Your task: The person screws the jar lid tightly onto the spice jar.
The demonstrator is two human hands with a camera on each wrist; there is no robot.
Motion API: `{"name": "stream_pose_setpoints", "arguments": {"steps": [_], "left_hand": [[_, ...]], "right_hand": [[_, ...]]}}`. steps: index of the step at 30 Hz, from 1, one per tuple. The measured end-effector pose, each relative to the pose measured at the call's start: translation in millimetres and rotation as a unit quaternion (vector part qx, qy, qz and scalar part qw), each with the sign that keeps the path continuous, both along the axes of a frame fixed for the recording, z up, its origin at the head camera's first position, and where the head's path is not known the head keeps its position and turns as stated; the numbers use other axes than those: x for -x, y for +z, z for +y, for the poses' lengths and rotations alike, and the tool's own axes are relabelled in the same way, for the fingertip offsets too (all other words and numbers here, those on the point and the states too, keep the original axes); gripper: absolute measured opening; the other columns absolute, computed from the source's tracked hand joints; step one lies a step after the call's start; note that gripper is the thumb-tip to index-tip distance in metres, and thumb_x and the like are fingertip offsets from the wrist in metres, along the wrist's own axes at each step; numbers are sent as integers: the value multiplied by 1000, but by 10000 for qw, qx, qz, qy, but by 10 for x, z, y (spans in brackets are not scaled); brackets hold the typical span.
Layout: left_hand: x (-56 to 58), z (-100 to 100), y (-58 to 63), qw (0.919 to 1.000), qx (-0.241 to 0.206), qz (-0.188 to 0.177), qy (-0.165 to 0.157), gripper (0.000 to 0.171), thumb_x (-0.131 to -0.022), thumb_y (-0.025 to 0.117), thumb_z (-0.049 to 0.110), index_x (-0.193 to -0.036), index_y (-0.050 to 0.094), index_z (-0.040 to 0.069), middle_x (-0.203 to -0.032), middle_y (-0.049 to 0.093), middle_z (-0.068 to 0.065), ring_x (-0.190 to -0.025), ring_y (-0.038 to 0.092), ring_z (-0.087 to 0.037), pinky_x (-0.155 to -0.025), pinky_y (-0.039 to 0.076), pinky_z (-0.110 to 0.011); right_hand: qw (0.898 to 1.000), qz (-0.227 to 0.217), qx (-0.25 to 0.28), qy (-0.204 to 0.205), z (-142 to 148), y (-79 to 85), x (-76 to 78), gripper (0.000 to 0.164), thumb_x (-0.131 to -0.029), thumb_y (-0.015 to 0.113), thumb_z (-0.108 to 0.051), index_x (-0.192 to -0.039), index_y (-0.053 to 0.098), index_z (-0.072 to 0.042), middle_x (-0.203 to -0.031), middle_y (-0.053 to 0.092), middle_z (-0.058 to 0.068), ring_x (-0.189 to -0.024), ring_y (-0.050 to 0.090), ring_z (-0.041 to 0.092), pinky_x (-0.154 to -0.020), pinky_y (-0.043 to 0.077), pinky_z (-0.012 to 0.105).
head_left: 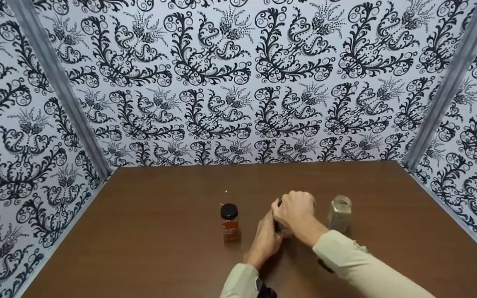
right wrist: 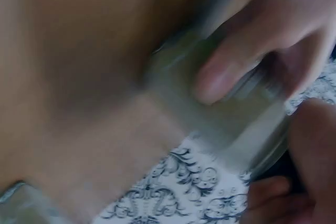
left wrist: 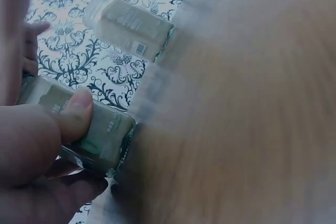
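Two hands close round one pale-filled jar

The left hand (head_left: 264, 238) is wrapped round a clear, square-sided jar of pale contents (left wrist: 107, 123), its thumb laid along one face. The right hand (head_left: 297, 208) is curled over the jar's dark cap (right wrist: 293, 173), fingers bent round it; how firmly it grips cannot be told. The jar sits over the middle of the brown wooden counter (head_left: 160, 231), almost wholly hidden by the hands in the head view; its label is partly covered by the thumb and too blurred to read.

Near the right hand stands a clear, open-mouthed jar with pale contents (head_left: 339, 216), its base hidden behind the forearm and only a corner showing in the right wrist view. Left of the hands, a red-orange jar with a black lid (head_left: 230, 229) stands upright, its lettering illegible.
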State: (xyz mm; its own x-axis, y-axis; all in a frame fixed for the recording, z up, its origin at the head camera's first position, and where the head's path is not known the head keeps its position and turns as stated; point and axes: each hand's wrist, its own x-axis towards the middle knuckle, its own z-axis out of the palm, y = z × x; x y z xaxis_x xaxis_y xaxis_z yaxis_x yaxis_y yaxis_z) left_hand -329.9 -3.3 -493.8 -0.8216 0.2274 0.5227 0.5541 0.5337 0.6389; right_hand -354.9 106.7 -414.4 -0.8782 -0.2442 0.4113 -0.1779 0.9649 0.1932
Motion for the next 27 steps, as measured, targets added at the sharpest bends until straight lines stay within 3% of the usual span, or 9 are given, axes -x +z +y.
{"name": "stream_pose_setpoints", "arguments": {"steps": [3,5,8,10,12,16,18,20,27], "left_hand": [[9,-39,14,9999,-31,-124,-17,54,-85,67,-5,-137,50,-4,-126,66,-18,-112,66,-28,-95,55,-37],[12,-58,20,9987,-127,-495,-53,43,-89,69,2,-130,55,3,-122,69,-13,-109,67,-23,-92,56,-33],[29,-65,19,9956,-390,-787,-317,37,-91,71,6,-125,58,8,-121,70,-11,-104,70,-18,-90,56,-30],[43,-70,18,9959,-411,-707,-389,38,-89,73,6,-125,58,8,-120,70,-11,-105,69,-18,-90,56,-30],[61,-78,16,9968,-400,-575,-394,40,-88,75,7,-124,59,7,-117,71,-12,-103,70,-19,-89,56,-31],[87,-83,3,9969,-367,-674,-190,44,-84,81,21,-122,61,10,-113,71,-9,-103,67,-21,-87,54,-31],[92,-80,-9,9965,-352,-732,-184,46,-84,80,23,-124,61,10,-115,71,-9,-105,67,-22,-89,54,-32],[90,-78,-13,9962,-333,-780,-188,48,-84,80,22,-127,60,10,-117,71,-9,-107,67,-23,-91,54,-33],[78,-72,22,9955,-229,-919,-96,49,-84,80,22,-127,59,10,-117,70,-9,-106,66,-23,-90,54,-35]], "right_hand": [[9977,-601,108,-293,-27,60,-23,73,-99,39,-62,-62,64,-4,-66,66,15,-53,58,29,-46,43,39],[9946,-1012,233,14,62,98,-16,82,-95,34,-74,-62,62,-5,-66,64,15,-57,59,29,-51,45,40],[9789,-1665,889,783,267,117,18,80,-90,38,-80,-86,68,-6,-89,68,13,-77,65,30,-70,52,45],[9543,-2043,1623,1457,416,94,49,69,-91,49,-73,-107,68,-9,-106,66,9,-90,64,27,-81,53,47],[9163,-2371,2376,2186,545,44,85,58,-93,59,-59,-125,62,-10,-120,62,8,-103,62,26,-92,52,49],[8373,-2830,3451,3160,688,-92,132,46,-96,67,-30,-134,59,-7,-126,63,13,-113,61,31,-99,51,46],[8185,-2889,3788,3212,694,-154,125,41,-96,66,-23,-133,60,-6,-126,66,14,-115,63,31,-101,51,41],[8175,-2736,4003,3108,659,-208,102,37,-95,66,-18,-130,62,-7,-123,68,13,-112,65,29,-98,52,36],[8729,-1389,3883,2607,494,-301,-25,31,-89,72,-12,-120,68,-10,-107,74,6,-93,69,19,-85,56,36]]}}
